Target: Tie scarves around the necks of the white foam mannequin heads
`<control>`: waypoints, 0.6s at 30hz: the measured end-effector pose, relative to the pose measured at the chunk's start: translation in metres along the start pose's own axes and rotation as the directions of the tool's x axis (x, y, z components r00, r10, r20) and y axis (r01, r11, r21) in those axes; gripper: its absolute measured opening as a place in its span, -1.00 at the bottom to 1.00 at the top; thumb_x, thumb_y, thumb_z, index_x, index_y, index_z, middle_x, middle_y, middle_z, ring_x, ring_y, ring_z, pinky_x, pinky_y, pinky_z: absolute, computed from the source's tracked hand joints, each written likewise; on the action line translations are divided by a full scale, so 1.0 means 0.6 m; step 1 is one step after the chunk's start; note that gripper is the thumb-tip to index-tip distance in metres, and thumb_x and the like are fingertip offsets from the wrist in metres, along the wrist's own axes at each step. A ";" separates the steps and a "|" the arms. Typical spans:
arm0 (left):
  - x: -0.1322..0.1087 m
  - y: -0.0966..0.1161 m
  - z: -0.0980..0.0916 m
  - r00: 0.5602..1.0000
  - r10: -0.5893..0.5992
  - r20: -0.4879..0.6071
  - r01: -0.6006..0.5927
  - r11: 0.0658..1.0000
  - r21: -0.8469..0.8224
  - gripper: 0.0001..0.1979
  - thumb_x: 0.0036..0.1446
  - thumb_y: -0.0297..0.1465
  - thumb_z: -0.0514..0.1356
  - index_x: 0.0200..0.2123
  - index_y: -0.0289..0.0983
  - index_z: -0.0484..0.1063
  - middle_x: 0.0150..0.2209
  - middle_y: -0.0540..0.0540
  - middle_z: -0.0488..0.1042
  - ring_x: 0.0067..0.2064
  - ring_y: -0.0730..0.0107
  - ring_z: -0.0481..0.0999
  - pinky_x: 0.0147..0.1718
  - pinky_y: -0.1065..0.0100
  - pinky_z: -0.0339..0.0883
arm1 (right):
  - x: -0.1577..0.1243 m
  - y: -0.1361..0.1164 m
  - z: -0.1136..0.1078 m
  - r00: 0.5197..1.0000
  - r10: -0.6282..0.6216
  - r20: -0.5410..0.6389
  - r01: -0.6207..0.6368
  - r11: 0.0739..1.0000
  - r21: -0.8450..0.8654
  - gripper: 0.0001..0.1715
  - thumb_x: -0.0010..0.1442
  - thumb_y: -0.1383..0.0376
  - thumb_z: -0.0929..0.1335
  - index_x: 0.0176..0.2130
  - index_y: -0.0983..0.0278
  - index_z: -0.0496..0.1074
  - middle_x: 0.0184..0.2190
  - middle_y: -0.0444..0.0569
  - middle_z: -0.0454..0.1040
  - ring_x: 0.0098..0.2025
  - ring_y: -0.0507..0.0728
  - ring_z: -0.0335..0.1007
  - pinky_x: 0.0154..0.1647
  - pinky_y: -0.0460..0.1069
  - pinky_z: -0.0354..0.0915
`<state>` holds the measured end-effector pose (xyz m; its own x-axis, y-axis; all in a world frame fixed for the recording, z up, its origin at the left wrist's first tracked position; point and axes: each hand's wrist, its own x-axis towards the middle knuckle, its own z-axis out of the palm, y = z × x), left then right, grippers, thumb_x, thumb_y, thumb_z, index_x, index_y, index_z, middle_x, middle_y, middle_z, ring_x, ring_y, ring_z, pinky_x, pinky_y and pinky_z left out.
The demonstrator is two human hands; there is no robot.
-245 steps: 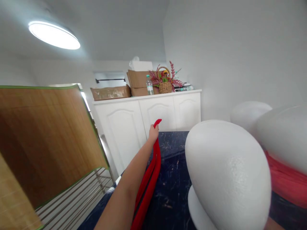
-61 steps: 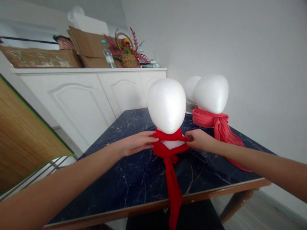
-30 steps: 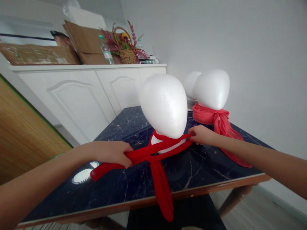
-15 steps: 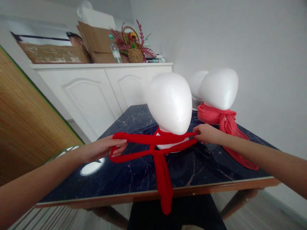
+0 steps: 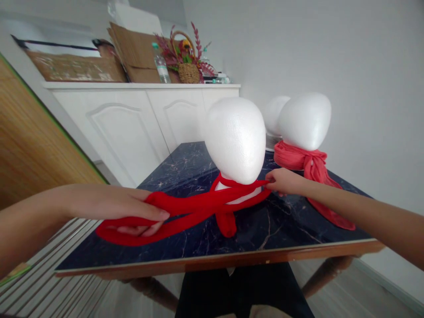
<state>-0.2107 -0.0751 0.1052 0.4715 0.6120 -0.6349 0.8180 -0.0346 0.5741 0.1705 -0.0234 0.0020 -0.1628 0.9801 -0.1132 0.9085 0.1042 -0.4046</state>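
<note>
A white foam head [image 5: 236, 139] stands on the dark marbled table, with a red scarf [image 5: 195, 203] around its neck. My left hand [image 5: 132, 212] is closed on the scarf, left of the head and near the table's front edge; its fingers sit inside a long loop. At the right of the neck, my right hand [image 5: 281, 181] pinches another part of the red scarf. Between the hands two strands run across the front of the neck. A short end [image 5: 226, 224] of the scarf lies below them on the tabletop.
Behind my right hand stands another foam head [image 5: 305, 120] with a coral scarf [image 5: 314, 165], and a third head [image 5: 275, 112] behind it. A white cabinet [image 5: 115, 119] at the back bears cardboard, bottles and a flower basket [image 5: 188, 73]. The table edge [image 5: 215, 261] is near me.
My left hand has moved left and toward me, drawing the red loop longer. The hanging scarf end has risen from over the table edge onto the tabletop. My right hand has barely moved.
</note>
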 end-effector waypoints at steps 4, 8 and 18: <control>0.018 -0.030 0.000 0.967 0.195 0.165 -0.177 0.977 -0.117 -0.42 0.22 -0.01 0.00 -0.53 -0.26 0.61 -0.49 -0.17 0.49 -0.41 0.31 0.38 -0.37 0.40 0.27 | -0.004 -0.013 0.009 0.986 0.088 0.143 -0.137 0.913 0.383 -0.78 0.27 0.35 0.31 -0.43 0.33 0.38 -0.58 -0.05 0.50 -0.54 0.04 0.49 -0.48 -0.14 0.44; 0.040 -0.072 0.016 0.948 0.227 0.222 -0.145 0.932 -0.332 -0.39 0.15 0.07 0.02 -0.54 -0.26 0.60 -0.43 -0.22 0.52 -0.40 0.22 0.45 -0.38 0.29 0.38 | -0.008 -0.012 0.012 0.963 0.145 0.229 -0.269 0.611 0.745 -0.81 0.20 0.41 0.40 -0.45 0.35 0.39 -0.58 -0.05 0.50 -0.55 0.00 0.47 -0.41 -0.15 0.49; -0.004 -0.006 0.037 0.919 -0.360 0.161 0.344 0.931 0.121 -0.49 0.26 0.02 -0.03 -0.14 -0.17 0.56 -0.55 -0.15 0.49 -0.68 0.37 0.37 -0.64 0.43 0.20 | 0.003 0.001 0.003 0.980 0.162 0.116 -0.188 0.558 0.808 -0.88 0.12 0.52 0.44 -0.37 0.37 0.43 -0.46 -0.06 0.53 -0.43 -0.01 0.53 -0.23 -0.15 0.53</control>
<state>-0.2074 -0.0940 0.0928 0.1916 0.4477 -0.8734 0.9638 0.0825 0.2537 0.1697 -0.0220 -0.0002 -0.0573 0.9578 -0.2817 0.2265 -0.2623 -0.9380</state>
